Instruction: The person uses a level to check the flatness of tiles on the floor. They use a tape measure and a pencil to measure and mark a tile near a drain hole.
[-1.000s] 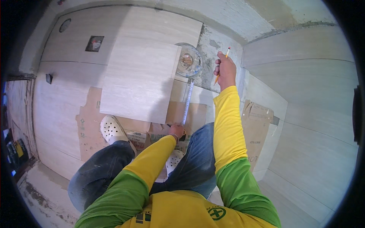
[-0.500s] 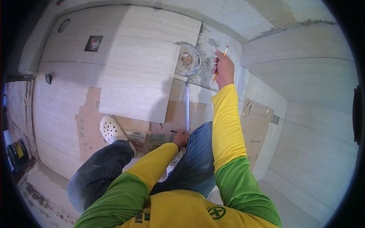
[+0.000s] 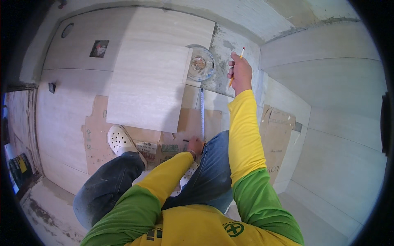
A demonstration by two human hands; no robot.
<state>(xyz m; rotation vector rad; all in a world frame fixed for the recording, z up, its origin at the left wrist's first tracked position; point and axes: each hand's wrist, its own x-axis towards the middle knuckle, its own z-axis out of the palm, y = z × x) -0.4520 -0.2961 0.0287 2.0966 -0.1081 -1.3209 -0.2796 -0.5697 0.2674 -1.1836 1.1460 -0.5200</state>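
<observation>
My right hand (image 3: 241,74) is raised over the bare cement patch, fingers curled round a pencil (image 3: 230,83). The pencil's eraser end sticks up past the knuckles and its tip points down toward me. Low by my right knee, my left hand (image 3: 196,146) is closed on a tape measure, whose case is mostly hidden by the fingers. From there the pale tape blade (image 3: 202,115) runs straight away from me, ending near the large loose beige tile (image 3: 147,82). A short dark piece pokes out at the left of that hand.
A clear round basin-like ring (image 3: 203,63) with debris at its centre sits beside the tile on rough cement (image 3: 227,41). Cardboard sheets (image 3: 96,139) cover the tiled floor under my shoes (image 3: 119,138). A square opening (image 3: 99,48) shows at far left. Tiled wall (image 3: 340,94) rises at right.
The view has shifted slightly. Both hands keep nearly the same places, the left still on the tape measure and the right still on the pencil.
</observation>
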